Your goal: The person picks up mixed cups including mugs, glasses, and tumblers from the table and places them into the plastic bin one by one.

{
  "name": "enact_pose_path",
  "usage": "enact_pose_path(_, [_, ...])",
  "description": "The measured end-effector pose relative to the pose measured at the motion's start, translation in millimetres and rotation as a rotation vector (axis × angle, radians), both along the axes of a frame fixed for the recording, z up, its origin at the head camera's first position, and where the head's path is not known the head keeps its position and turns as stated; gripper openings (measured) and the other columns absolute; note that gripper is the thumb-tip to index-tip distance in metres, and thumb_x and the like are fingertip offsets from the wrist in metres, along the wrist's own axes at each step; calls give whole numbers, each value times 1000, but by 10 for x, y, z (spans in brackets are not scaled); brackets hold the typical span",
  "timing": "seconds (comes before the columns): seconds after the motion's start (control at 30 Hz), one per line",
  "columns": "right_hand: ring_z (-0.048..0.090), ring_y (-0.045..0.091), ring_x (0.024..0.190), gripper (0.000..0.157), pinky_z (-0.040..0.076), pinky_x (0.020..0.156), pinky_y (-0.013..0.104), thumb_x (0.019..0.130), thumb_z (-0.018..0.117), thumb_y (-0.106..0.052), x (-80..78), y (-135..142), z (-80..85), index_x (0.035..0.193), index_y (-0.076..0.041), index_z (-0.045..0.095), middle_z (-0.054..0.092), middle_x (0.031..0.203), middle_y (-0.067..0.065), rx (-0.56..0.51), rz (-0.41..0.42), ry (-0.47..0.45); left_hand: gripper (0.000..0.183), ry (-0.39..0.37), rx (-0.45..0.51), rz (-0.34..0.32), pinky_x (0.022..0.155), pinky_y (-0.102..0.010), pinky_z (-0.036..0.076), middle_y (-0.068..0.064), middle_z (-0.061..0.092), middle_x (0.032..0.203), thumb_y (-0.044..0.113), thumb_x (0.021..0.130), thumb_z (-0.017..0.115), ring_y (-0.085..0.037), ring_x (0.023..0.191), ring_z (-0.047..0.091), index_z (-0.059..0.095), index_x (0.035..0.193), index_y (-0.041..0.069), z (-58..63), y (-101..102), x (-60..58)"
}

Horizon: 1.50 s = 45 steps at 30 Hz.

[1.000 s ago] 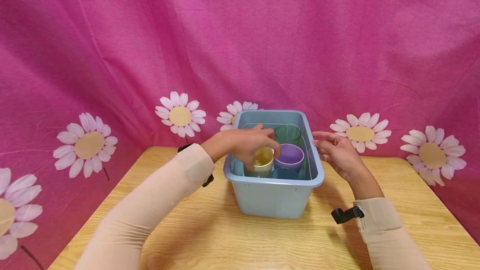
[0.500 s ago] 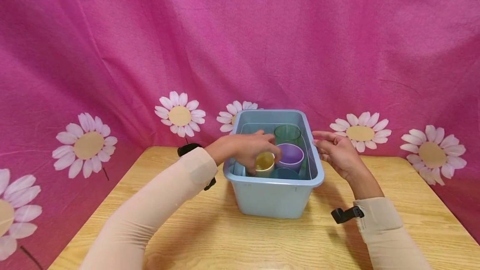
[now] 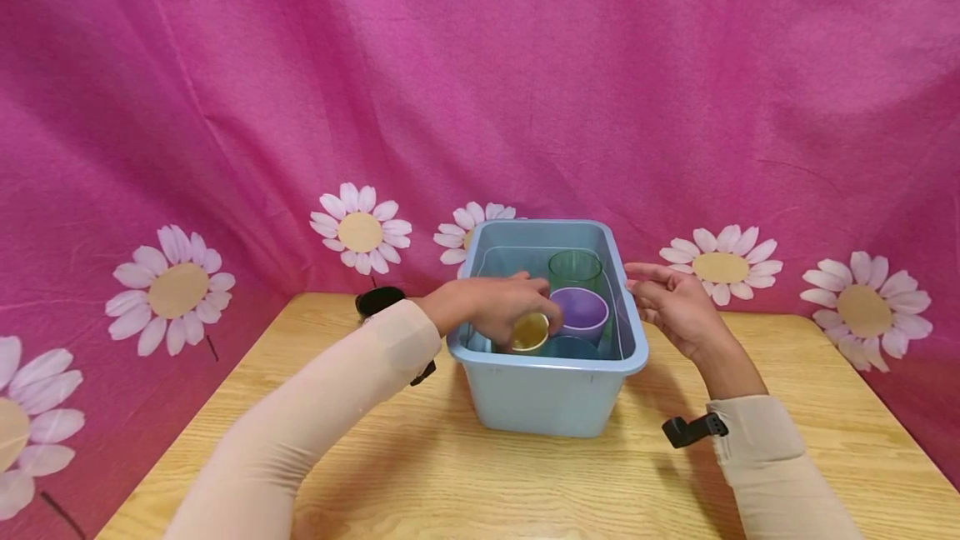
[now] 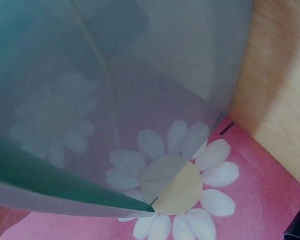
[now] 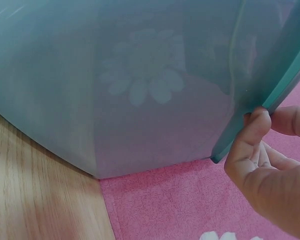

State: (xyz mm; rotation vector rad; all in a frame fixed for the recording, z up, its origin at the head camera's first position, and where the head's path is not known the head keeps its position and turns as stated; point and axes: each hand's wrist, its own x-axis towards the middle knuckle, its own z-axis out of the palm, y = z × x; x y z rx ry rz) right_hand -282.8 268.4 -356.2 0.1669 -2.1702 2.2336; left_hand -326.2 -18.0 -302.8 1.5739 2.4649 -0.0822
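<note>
A light blue plastic bin (image 3: 542, 398) stands on the wooden table. My left hand (image 3: 501, 307) reaches down inside it and grips a yellow cup (image 3: 529, 332) with a pale rim, fingers curled about its upper edge. Right beside that cup is a purple cup (image 3: 579, 309). A green clear glass (image 3: 576, 267) stands behind it, and a dark teal round item (image 3: 570, 347) sits at the near side. My right hand (image 3: 675, 307) pinches the bin's right rim. In the right wrist view, thumb and fingers meet at the rim (image 5: 285, 75). The left wrist view shows mostly the bin's outer wall (image 4: 115, 90).
The wooden table (image 3: 465, 490) extends around the bin. Behind it hangs a pink cloth (image 3: 570, 90) printed with white daisies, also running along both sides. Black straps (image 3: 693, 430) sit on the sleeved wrists.
My left hand and the yellow cup have gone slightly lower in the bin, and the fingers have closed in around the cup. My right hand has stayed at the rim.
</note>
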Motion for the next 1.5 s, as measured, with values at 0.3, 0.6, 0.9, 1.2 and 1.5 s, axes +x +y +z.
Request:
enact_pose_path(0.3, [69,11,82,53,59,75,22,100,66,-11,-2,-5,-8,145,10,45,72,100,-2,-4,-5,2,57,-23,-4,18,89,-30,49,-2,54,126,8,78,87,-18,115,44,65,125,32,-61,3,-23])
enact_pose_path(0.6, [68,11,82,52,58,75,22,101,64,-11,-3,-7,4,145,9,44,72,100,-2,-1,-6,-4,57,-47,-7,42,89,-30,50,-3,53,126,5,81,85,-18,115,44,65,127,32,-72,-5,-14])
enact_pose_path(0.9, [68,11,82,53,58,76,22,101,64,-11,6,-13,11,146,10,44,72,101,-2,20,-9,4,59,-57,-15,49,93,-31,52,-1,53,130,0,81,82,-18,119,44,65,128,32,-134,2,-32])
enact_pose_path(1.2, [69,11,83,53,59,76,22,101,65,-14,10,-14,13,145,8,46,72,102,-2,25,-14,-4,57,-52,-50,35,90,-30,51,-1,52,127,5,84,82,-17,116,45,63,131,31,-190,19,-54])
enact_pose_path(1.5, [70,11,85,56,59,78,23,101,65,-14,16,-8,21,147,9,43,72,104,-2,26,-4,-4,61,-95,-61,69,87,-28,51,0,47,133,-1,86,78,-16,118,40,59,132,34,-201,20,-34])
